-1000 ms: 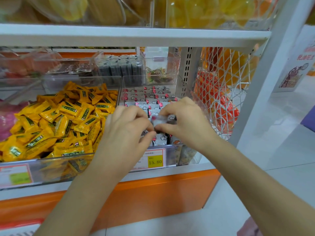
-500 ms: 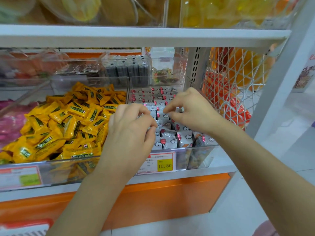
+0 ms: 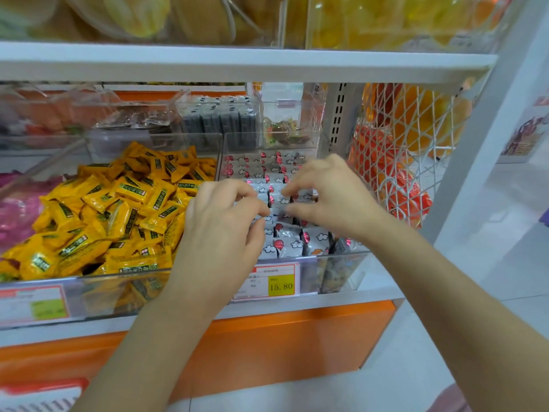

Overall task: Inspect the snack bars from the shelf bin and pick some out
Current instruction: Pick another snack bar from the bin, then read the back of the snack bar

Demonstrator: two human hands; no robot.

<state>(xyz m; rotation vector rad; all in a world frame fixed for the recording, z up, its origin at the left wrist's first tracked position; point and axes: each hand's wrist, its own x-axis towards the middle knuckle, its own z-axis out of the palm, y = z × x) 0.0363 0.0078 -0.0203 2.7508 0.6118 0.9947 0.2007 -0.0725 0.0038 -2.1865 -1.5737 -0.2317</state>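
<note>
Head camera, shop shelf: you held both hands over the clear bin (image 3: 335, 254) directly behind the yellow price tag (image 3: 280, 285). Just behind the tag, the front silver snack bars (image 3: 289, 248) stood on edge against the bin's front wall, their rows running straight away from you toward the back. Your left hand (image 3: 225, 233) hovered above and behind the tag, fingers curled, thumb and forefinger drawn narrow over the bars. Your right hand (image 3: 338, 200) sat a little farther back and to the tag's right, thumb and forefinger slightly parted just above the wrappers. Whether either hand actually gripped a bar could not be told. Bars lay directly beneath both sets of fingertips (image 3: 263, 223), the left hand nearer the front row.
</note>
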